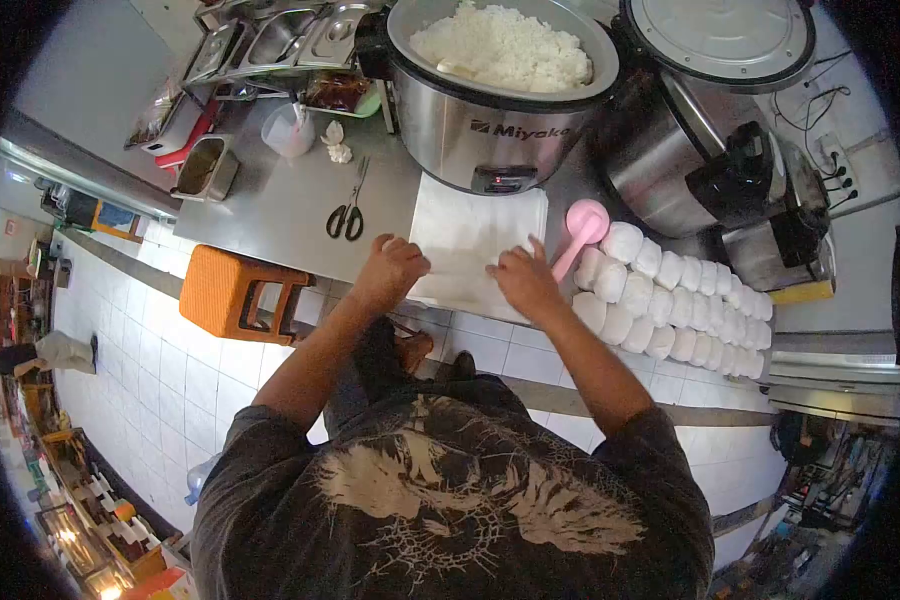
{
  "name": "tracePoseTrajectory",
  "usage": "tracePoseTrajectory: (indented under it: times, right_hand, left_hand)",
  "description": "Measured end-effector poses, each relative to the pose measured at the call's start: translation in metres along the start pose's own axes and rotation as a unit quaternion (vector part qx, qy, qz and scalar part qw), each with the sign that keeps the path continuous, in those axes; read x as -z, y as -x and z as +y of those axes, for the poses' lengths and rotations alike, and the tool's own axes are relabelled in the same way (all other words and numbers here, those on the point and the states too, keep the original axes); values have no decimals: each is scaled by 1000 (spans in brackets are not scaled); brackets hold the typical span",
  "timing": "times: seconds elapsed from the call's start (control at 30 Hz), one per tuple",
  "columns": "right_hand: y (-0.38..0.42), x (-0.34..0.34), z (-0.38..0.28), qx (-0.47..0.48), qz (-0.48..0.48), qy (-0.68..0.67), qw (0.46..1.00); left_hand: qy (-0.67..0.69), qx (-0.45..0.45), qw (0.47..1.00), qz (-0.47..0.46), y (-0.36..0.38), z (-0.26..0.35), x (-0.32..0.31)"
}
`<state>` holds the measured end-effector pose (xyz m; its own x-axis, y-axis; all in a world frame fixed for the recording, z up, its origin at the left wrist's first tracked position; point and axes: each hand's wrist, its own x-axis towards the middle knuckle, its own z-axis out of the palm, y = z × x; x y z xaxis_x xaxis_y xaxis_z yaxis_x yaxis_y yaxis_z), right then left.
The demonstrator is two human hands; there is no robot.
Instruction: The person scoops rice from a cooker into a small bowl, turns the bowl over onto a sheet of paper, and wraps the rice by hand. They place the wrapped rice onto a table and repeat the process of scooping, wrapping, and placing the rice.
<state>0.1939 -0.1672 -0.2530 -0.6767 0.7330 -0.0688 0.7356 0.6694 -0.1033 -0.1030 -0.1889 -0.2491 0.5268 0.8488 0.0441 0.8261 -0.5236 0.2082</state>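
White paper sheets (480,235) lie flat on the steel counter in front of a large rice cooker (470,130) filled with white rice (510,50). At the left edge of the paper is my left hand (395,272), its fingers curled and close together; whatever it pinches is too small to make out. My right hand (525,280) is over the right part of the paper, fingers apart and touching or just above it. A pink scoop (587,222) rests right of the paper, beside rows of white wrapped bundles (660,300).
Black-handled scissors (346,222), a plastic cup (288,130) and a metal container (206,167) stand or lie on the left of the counter (270,215). An orange stool (235,293) is below. A second cooker (670,150) stands right. Another person (45,355) is far left.
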Motion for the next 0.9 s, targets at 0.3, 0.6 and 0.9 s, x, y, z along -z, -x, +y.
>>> tracePoseTrajectory:
  times: [0.3, 0.6, 0.9]
  right_hand:
    - [29, -38, -46, -44, 192, -119, 973]
    - [39, -71, -70, -215, 86, -186, 955]
    - [28, -46, -66, -243, -42, -152, 957]
  left_hand:
    - [-100, -12, 993, -63, -13, 102, -49]
    - [121, 131, 982, -57, 5, 88, -68]
    - [17, 140, 978, -155, -5, 68, -72]
